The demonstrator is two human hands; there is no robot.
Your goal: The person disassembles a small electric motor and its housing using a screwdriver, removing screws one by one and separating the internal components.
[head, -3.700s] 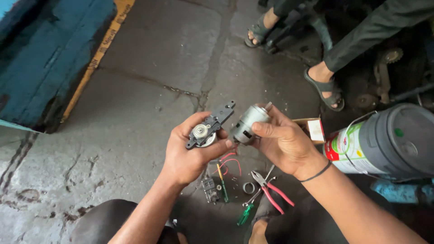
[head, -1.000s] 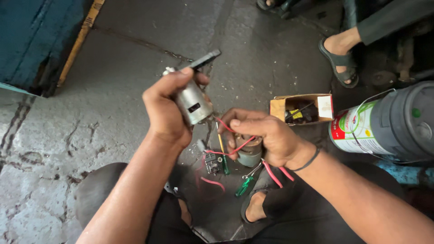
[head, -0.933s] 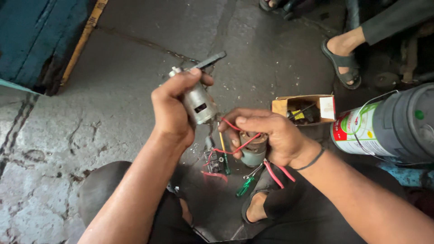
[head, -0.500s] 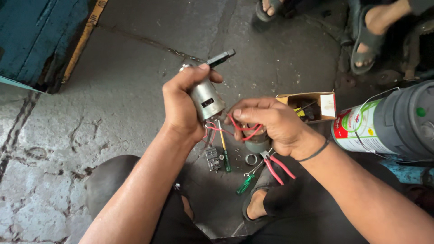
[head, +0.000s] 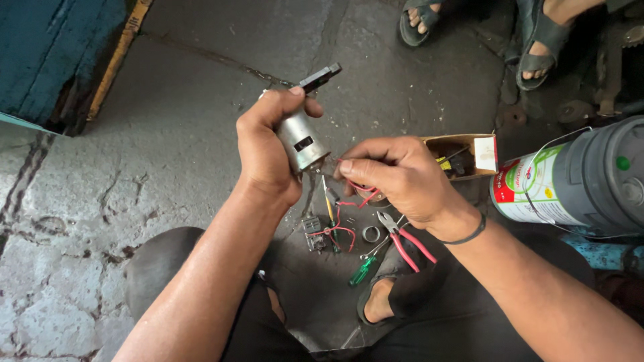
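Note:
My left hand grips a small silver electric motor with a black bracket at its far end. My right hand pinches thin red wires at the motor's near end, fingertips touching it. Below the hands on the concrete floor lie a small circuit part with red wires, a metal ring, red-handled pliers and a green-handled screwdriver.
An open cardboard box with small parts sits right of my right hand. A large grey can with a label lies at the right. Another person's sandalled feet are at the top. A blue panel stands top left.
The motor went from my right hand into my left, with the bracket on it. My right hand picked up the red wires and brought them up to the motor's end.

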